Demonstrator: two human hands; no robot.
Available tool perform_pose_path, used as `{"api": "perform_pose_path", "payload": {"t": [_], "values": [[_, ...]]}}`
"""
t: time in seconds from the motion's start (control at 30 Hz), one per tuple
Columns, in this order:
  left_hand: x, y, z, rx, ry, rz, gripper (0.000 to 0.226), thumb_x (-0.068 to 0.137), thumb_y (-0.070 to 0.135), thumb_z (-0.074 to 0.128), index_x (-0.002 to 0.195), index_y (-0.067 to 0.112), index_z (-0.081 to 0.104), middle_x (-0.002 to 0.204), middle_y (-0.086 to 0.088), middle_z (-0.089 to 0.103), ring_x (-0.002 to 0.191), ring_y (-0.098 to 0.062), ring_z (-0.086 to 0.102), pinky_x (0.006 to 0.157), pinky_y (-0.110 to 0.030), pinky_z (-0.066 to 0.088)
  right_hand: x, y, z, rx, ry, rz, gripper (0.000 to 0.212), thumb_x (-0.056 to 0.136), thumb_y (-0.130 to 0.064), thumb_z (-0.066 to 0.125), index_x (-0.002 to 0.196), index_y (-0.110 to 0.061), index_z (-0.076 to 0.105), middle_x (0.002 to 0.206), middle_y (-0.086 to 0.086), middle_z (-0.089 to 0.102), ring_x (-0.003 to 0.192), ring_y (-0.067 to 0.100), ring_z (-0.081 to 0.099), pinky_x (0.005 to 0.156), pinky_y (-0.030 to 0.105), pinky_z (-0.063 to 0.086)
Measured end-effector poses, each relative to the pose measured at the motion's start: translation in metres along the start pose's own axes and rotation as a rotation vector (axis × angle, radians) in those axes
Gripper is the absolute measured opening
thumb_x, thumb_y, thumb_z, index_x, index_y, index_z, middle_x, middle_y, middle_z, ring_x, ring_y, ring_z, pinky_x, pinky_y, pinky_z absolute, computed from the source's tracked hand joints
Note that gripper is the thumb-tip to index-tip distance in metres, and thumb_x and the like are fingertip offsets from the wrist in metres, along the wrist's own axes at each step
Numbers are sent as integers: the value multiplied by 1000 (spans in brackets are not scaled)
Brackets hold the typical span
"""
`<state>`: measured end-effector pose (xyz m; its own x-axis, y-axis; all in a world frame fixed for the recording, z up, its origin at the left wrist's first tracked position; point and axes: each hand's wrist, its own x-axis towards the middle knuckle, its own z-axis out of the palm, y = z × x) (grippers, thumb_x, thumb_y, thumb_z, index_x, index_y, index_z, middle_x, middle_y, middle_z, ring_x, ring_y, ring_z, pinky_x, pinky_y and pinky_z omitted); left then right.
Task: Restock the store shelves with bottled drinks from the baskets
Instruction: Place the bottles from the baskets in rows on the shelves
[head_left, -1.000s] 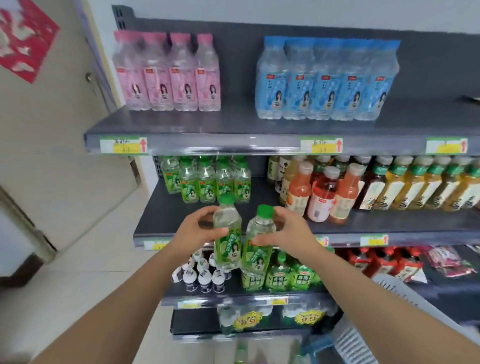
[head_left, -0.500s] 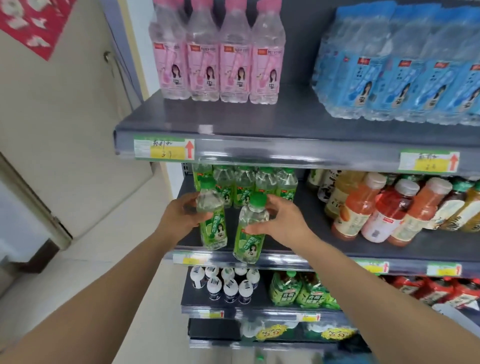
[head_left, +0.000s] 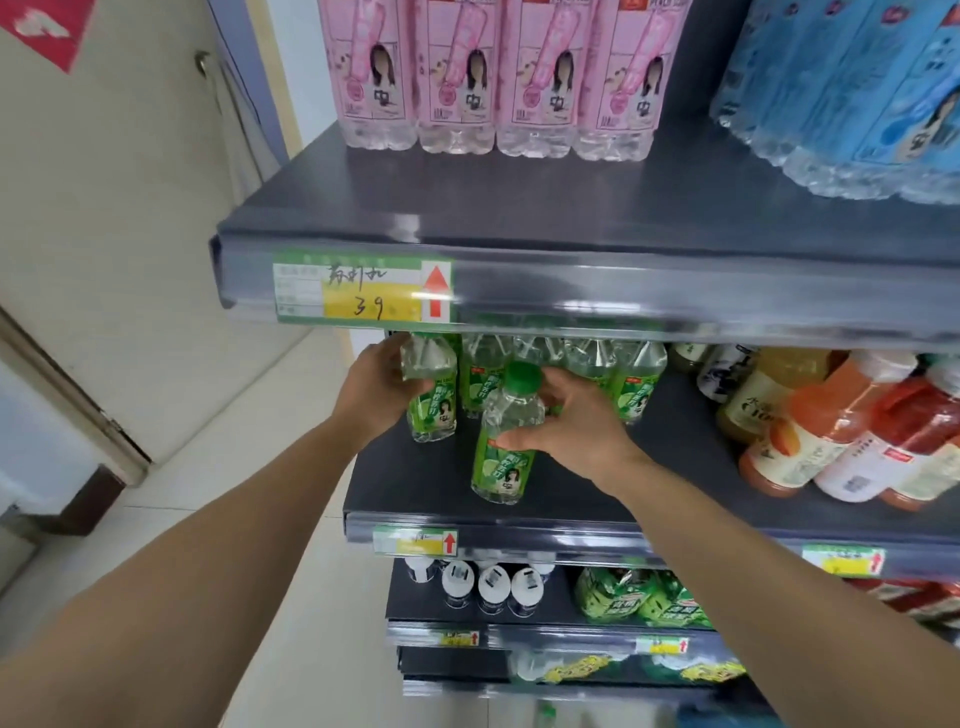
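Left hand (head_left: 375, 387), right hand (head_left: 574, 423): one green bottle (head_left: 432, 397) (head_left: 503, 451) each.

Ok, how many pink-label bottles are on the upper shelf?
4 pink-label bottles, side by side on the upper shelf, left of the blue-label bottles. More may be hidden behind.

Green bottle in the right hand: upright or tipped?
Roughly upright, leaning slightly: the green bottle has its cap up and base by the shelf, with the right hand gripping its side. Base contact: cannot tell.

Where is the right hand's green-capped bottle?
Head view, centre: green-capped bottle, gripped by right hand, at the dark shelf's front, before the green-label row.
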<state>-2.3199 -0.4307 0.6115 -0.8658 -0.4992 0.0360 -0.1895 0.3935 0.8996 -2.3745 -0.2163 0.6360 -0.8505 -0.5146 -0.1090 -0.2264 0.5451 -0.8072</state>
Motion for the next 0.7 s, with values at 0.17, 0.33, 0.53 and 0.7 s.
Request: {"api": "perform_pose_path", "payload": {"t": [0.17, 0.33, 0.53, 0.7], "values": [[16, 3, 5, 24, -50, -13, 35, 82, -3, 68, 102, 21, 54, 105, 1, 63, 103, -22, 62, 87, -36, 49, 7, -1, 0, 24, -26, -15, 86, 61, -19, 91, 137, -18, 50, 138, -3, 55, 116, 4, 48, 98, 18, 34], [28, 3, 6, 176, -63, -15, 42, 85, 1, 66, 125, 7, 55, 122, -8, 64, 114, -25, 58, 85, -28, 41, 10, -4, -2, 14, -27, -23, 91, 63, -18, 89, 142, -15, 43, 142, -1, 51, 122, 7, 47, 96, 14, 31], [34, -3, 10, 298, -25, 42, 47, 85, 5, 66, 130, 13, 53, 131, -8, 58, 121, -28, 54, 95, -34, 43, 6, -7, -1, -13, -47, -49, 91, 65, -15, 88, 144, -14, 41, 142, 0, 51, 121, 6, 46, 96, 14, 29], [29, -6, 14, 305, 67, 22, 48, 83, 9, 69, 128, 13, 54, 123, -11, 54, 109, -31, 59, 96, -40, 47, 5, -9, 6, -69, -52, -80, 91, 64, -21, 89, 143, -19, 43, 141, -4, 52, 130, 12, 46, 101, 18, 31]]}}
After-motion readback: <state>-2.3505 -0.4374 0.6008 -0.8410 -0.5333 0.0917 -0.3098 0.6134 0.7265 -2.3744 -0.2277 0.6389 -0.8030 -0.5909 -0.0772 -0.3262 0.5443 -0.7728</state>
